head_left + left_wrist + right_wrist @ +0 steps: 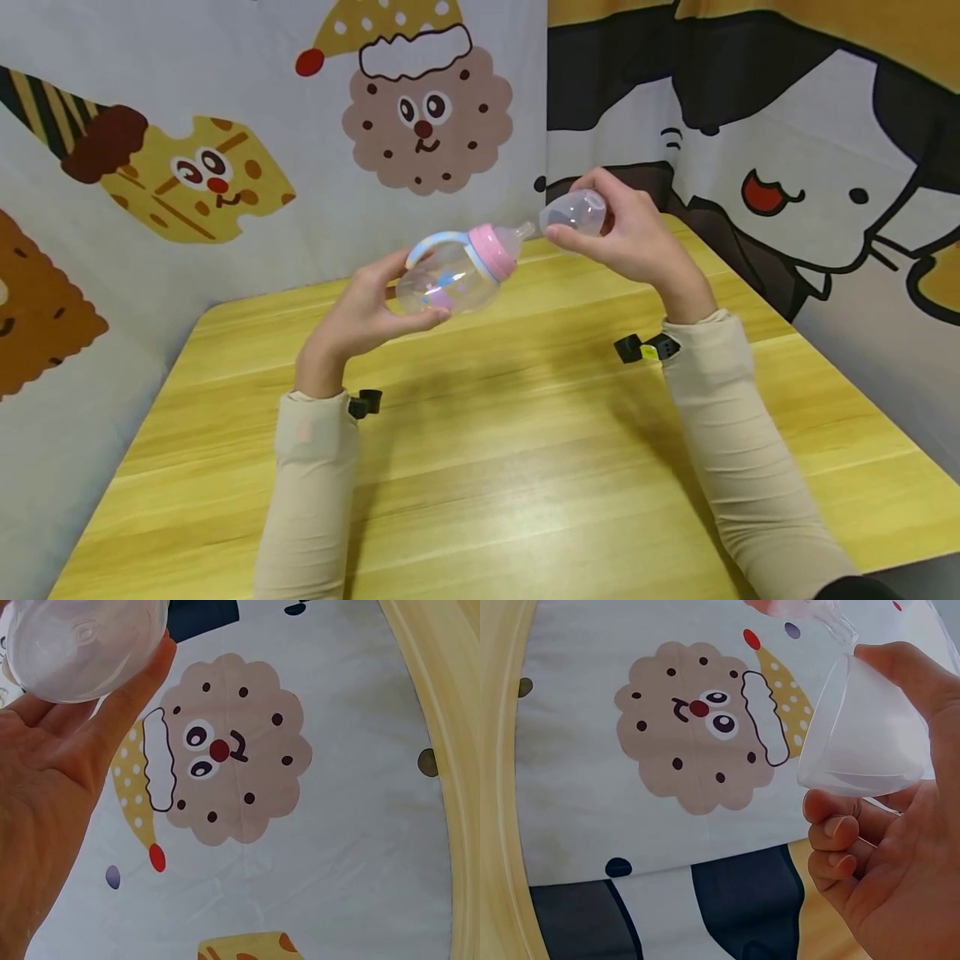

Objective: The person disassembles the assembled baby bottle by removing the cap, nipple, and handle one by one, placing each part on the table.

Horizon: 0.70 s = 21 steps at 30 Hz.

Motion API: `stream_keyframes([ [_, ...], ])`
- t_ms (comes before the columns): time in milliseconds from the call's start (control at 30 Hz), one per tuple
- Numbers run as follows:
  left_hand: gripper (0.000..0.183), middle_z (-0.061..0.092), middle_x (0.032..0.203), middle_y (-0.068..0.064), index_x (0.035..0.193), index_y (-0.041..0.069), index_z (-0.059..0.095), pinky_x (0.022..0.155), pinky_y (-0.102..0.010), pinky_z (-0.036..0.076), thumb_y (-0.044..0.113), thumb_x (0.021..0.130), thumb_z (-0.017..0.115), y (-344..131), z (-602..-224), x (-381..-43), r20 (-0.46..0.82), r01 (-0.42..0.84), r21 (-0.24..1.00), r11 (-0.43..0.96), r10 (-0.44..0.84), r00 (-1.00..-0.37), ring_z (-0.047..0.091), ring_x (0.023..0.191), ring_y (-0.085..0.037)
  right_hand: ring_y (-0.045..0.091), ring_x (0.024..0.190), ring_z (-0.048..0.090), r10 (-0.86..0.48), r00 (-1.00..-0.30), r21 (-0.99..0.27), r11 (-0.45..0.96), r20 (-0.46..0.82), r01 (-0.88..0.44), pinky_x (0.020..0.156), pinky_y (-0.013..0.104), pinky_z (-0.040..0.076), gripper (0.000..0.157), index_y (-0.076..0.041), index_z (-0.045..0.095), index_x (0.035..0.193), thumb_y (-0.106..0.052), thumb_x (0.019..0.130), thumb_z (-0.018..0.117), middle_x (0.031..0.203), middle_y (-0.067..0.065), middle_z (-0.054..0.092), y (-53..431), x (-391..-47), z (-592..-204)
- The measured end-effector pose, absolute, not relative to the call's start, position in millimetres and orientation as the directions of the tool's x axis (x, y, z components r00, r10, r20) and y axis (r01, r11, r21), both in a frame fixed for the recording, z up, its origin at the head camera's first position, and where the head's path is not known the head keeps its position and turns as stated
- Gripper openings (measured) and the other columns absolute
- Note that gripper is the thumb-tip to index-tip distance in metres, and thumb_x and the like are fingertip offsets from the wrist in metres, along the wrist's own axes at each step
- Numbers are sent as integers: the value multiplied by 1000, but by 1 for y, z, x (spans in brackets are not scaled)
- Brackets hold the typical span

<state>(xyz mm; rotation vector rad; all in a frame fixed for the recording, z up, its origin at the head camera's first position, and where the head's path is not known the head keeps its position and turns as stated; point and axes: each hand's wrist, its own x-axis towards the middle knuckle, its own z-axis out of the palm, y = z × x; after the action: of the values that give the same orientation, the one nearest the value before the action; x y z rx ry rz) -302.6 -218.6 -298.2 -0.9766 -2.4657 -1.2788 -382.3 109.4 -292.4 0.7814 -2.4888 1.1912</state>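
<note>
My left hand (363, 304) grips a clear baby bottle (450, 279) round its base, above the table. The bottle lies tilted, its pink collar (492, 252) and clear nipple (525, 232) pointing right and up; a blue and yellow handle arches over its top. My right hand (630, 225) holds a translucent bottle cap (573, 212) between thumb and fingers, its open end turned toward the nipple. A small gap separates cap and nipple in the head view. The left wrist view shows the bottle's round bottom (86, 645); in the right wrist view the cap (870, 731) is pinched from both sides.
Below both hands stretches a yellow wood-grain table (480, 467). A cloth printed with cartoon faces (427, 125) hangs behind its far edge, and another cartoon cloth (765, 150) covers the right side. Small black cameras (365, 404) sit at both wrists.
</note>
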Motion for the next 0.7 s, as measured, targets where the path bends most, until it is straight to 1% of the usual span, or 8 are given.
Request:
stream_keyframes([
  [233, 60, 62, 120, -8, 132, 6, 55, 90, -37, 53, 6, 78, 81, -221, -299, -303, 450, 634, 654, 412, 463, -764, 61, 107, -16, 21, 77, 53, -360, -813, -625, 520, 457, -582, 62, 35, 45, 47, -21, 51, 115, -48, 83, 73, 100, -2, 62, 108, -385, -296],
  [367, 58, 61, 122, -7, 130, 6, 54, 92, -36, 52, 6, 78, 81, -221, -298, -303, 455, 634, 655, 412, 455, -766, 59, 112, -15, 21, 78, 52, -361, -819, -624, 530, 446, -574, 63, 36, 43, 48, -20, 52, 116, -48, 83, 73, 101, 1, 62, 107, -385, -296],
  [500, 56, 60, 122, -6, 127, 6, 54, 92, -37, 52, 6, 78, 81, -223, -296, -302, 462, 632, 657, 410, 442, -768, 58, 112, -15, 23, 76, 51, -370, -825, -619, 546, 427, -565, 62, 37, 42, 50, -21, 52, 117, -50, 83, 72, 101, 3, 62, 104, -385, -297],
  [600, 56, 60, 122, -6, 127, 6, 54, 92, -37, 52, 6, 78, 81, -225, -295, -301, 469, 634, 653, 414, 436, -768, 58, 111, -14, 23, 74, 51, -379, -826, -610, 557, 416, -563, 62, 37, 42, 50, -21, 52, 118, -51, 83, 72, 99, 1, 61, 103, -386, -298],
  [700, 53, 60, 121, -7, 125, 4, 54, 93, -38, 52, 5, 78, 80, -226, -294, -302, 481, 644, 651, 402, 438, -760, 58, 111, -15, 23, 74, 51, -387, -829, -596, 576, 405, -560, 63, 38, 43, 51, -23, 52, 119, -52, 82, 72, 99, 1, 61, 102, -389, -299],
])
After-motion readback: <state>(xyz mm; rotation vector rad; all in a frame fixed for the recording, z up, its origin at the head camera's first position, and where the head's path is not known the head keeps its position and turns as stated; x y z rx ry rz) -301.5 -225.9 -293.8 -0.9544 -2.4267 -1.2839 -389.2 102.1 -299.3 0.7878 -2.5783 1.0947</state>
